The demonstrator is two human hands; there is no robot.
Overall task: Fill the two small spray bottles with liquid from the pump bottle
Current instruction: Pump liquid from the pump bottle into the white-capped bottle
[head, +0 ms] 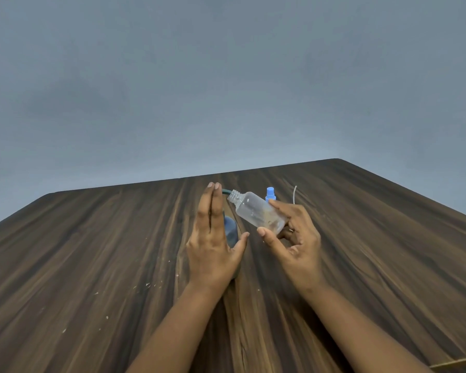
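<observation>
A person's right hand (293, 235) grips an uncapped clear spray bottle (257, 212), tilting its neck toward the pump bottle (230, 230), whose top the flat, open-fingered left hand (213, 238) covers, a blue spray cap (270, 194) standing just beyond on the wooden table (92, 251).

Bare table (92, 251) left of hands

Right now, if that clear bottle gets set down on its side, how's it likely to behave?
Probably rolls: the clear bottle looks round-bodied and the table is smooth. Likely light, as it appears nearly empty. Its neck is uncapped, so any residue might dribble out.
</observation>
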